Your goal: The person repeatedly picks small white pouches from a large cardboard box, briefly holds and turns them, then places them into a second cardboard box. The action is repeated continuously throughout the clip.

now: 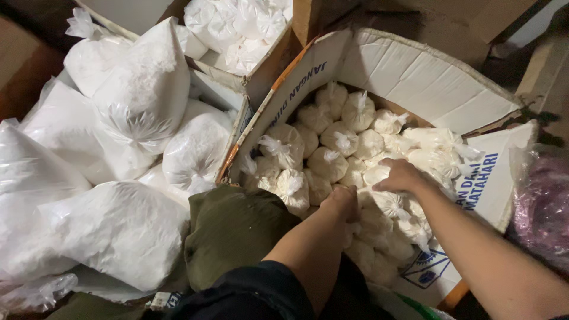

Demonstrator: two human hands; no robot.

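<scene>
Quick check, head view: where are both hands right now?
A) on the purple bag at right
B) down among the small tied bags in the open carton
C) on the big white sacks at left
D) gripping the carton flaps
B: the left hand and right hand both rest among the small tied white bags inside the open carton.

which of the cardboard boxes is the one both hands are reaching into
The large open box in the middle, packed with small tied bags. The left hand and right hand rest on its bags; the other box, top centre, goes untouched.
</scene>
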